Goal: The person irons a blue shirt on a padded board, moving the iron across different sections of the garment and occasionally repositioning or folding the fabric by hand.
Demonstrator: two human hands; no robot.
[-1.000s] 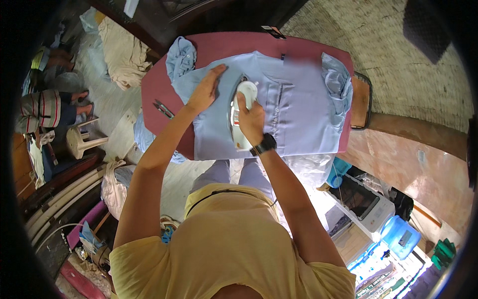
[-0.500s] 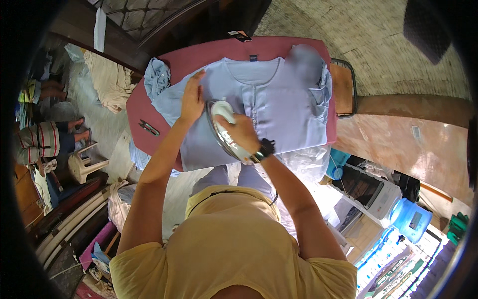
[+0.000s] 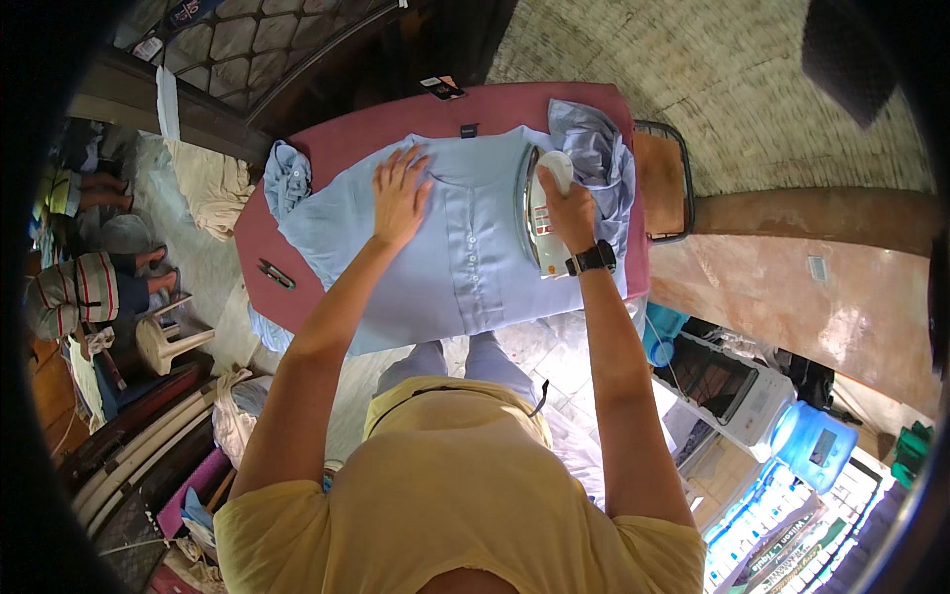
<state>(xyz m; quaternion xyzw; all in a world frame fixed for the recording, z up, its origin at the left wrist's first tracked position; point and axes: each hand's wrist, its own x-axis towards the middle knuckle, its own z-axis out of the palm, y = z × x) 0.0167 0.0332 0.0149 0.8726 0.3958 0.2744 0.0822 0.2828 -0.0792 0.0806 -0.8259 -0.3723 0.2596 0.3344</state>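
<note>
Curls the right hand around a white iron on a pale-blue shirt's right half; rests the left hand flat on it, fingers slightly spread, gripping nothing. Has a bunched sleeve in the way just rightward, small snips leftward, on a maroon ironing board. Has carried the iron rightward past the button placket since earlier.

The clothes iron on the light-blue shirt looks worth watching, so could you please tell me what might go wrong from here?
The clothes iron, in the right hand, sits close to the bunched sleeve and could press creases into it.
The left hand lies flat on the same light-blue shirt; if the soleplate is hot, a stray pass might burn it.
The thread snips lie loose near the ironing board's left edge and could get knocked off.
</note>
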